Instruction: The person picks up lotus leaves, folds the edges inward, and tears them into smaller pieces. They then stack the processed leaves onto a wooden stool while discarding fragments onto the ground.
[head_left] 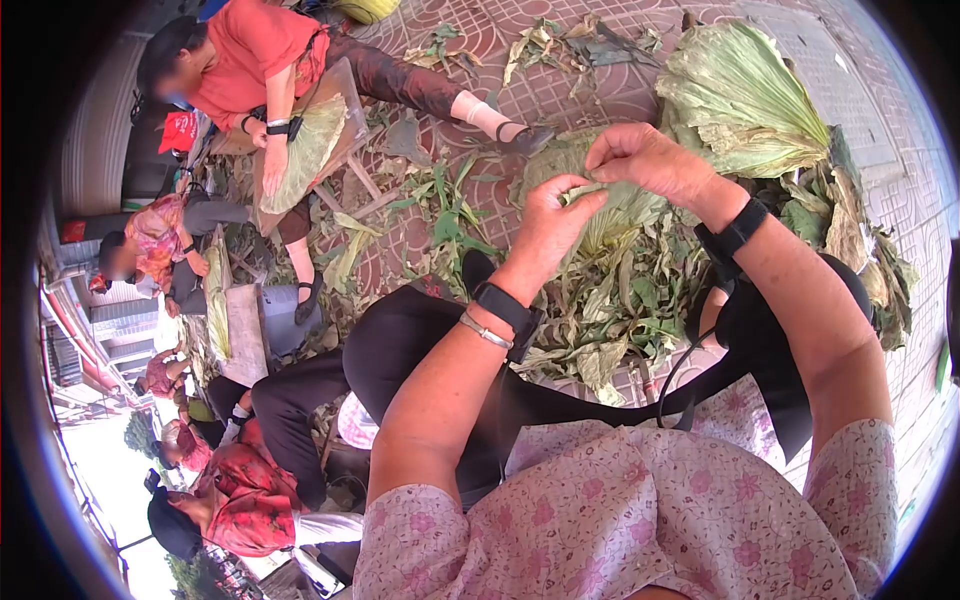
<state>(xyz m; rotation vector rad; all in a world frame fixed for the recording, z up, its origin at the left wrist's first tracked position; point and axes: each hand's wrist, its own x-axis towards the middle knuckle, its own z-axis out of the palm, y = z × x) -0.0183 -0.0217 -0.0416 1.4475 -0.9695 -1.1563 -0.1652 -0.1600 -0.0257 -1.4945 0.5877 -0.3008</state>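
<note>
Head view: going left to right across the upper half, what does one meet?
person in orange top → pale leaf on that person's board → left hand → green leaf piece pinched by both hands → right hand → large pale leaf

Your L hand (pixel 553 228) raised mid-front, fingers curled, thumb pinching in. R hand (pixel 645 160) just beyond it, fingertips pinched tight, nearly touching L. Both forearms bare, elbows bent, wrists flexed inward.
</note>
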